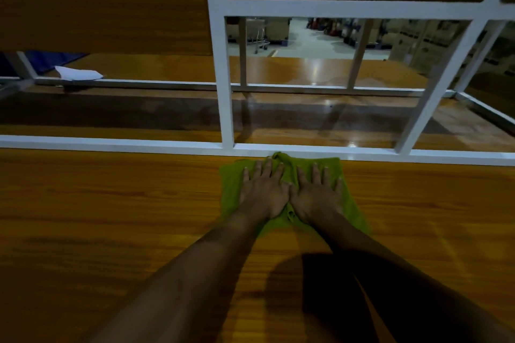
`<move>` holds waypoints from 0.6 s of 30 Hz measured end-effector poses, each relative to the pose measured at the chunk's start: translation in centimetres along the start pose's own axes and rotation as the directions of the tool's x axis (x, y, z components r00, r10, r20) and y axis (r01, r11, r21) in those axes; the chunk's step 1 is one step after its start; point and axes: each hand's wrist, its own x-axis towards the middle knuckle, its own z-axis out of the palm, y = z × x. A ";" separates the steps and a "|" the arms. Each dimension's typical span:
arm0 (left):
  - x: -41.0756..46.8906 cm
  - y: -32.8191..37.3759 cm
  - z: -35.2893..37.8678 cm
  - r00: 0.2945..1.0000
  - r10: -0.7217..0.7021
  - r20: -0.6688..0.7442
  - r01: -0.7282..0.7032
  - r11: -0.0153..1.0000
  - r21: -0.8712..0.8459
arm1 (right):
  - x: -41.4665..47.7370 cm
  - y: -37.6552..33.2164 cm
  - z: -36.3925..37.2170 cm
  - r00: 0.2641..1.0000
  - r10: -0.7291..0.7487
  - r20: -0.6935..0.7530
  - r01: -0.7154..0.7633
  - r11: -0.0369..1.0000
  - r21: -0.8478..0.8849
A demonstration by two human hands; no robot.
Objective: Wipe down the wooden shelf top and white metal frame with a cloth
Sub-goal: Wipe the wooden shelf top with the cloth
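The crumpled green cloth (230, 186) is spread flat on the glossy brown wooden shelf top (111, 217), its far edge pushed right up against the low white metal frame rail (111, 143). It is pinned under both hands: the left hand (263, 192) and the right hand (316, 193) are laid side by side, palms down, fingers straight and spread, thumbs almost touching. Nothing is gripped, only pressed. A wipe of the wood is judged to be in hand, with the frame not yet taken on. Now the risks: with no grip taken, the cloth could be left behind or bunched if the palms slide over it, and a ridge is raised between the hands. Fingertips could be knocked against the rail or the white upright post (220, 64) just beyond. Farther off, a white folded sheet (78, 74) is seen lying by the far rail.
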 end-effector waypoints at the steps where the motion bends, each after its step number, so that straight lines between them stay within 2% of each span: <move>1: 0.0 -0.8 -0.1 1.000 -0.009 -0.005 0.009 1.000 0.002 | 0.2 -0.8 0.1 1.000 -0.009 0.003 0.009 1.000 -0.001; 12: -2.3 -12.7 -2.4 0.991 -0.136 -0.019 0.137 0.989 0.054 | 0.8 -12.6 1.4 0.987 -0.160 0.026 0.160 0.987 0.033; 18: -3.3 -19.1 -3.2 0.988 -0.157 -0.014 0.157 0.980 0.119 | 0.3 -18.7 1.7 0.980 -0.197 0.035 0.195 0.979 0.054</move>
